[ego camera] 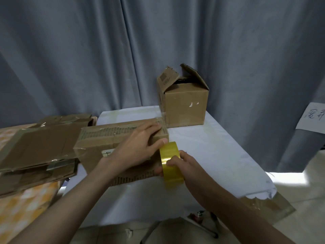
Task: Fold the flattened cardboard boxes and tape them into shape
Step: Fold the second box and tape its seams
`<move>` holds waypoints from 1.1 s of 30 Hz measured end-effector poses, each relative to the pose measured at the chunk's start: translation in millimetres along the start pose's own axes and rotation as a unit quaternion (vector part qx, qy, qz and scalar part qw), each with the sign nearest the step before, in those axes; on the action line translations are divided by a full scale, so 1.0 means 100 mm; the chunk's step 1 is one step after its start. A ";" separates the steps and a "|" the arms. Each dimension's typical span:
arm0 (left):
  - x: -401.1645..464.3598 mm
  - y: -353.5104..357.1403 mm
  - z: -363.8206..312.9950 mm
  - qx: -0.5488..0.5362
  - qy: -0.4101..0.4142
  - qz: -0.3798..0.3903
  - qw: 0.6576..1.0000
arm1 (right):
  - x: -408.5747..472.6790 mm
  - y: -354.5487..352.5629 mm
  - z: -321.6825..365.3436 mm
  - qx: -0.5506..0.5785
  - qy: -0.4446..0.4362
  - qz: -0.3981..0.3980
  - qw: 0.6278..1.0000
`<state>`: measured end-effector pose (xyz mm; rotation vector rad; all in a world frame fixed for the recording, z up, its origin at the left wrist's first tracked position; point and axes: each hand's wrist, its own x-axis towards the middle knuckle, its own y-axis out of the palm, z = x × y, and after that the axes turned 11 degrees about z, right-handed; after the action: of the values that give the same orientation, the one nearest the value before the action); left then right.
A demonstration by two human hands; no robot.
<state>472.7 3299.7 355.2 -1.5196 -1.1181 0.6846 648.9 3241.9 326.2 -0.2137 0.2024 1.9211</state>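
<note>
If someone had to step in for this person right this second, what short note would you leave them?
Left hand: fingers flat on top of the box being taped, thumb at its right edge, holding it down.
Right hand: gripping the yellow tape roll against that box's right end.
Where things are: this box lies on the white table; an assembled box, top flaps open, stands at the far edge; flattened boxes are stacked to the left.
Done: one box shaped.
Left: finish taping this one, then fold and tape the stack.
</note>
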 end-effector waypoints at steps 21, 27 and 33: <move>-0.02 0.06 -0.07 -0.020 -0.011 0.001 1.000 | 0.50 -0.72 -0.18 -0.558 -0.080 -0.121 0.817; -0.02 0.01 -0.07 -0.034 -0.036 0.039 0.998 | 0.28 -0.81 0.22 -0.386 -0.326 -0.219 0.835; -0.03 -0.02 -0.06 -0.042 -0.032 0.046 0.998 | 0.21 -0.65 0.31 -0.480 -0.450 -0.122 0.744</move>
<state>475.8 3294.3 357.8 -1.6392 -1.1437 0.7620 701.1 3291.4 348.3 0.0455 -1.4238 1.4915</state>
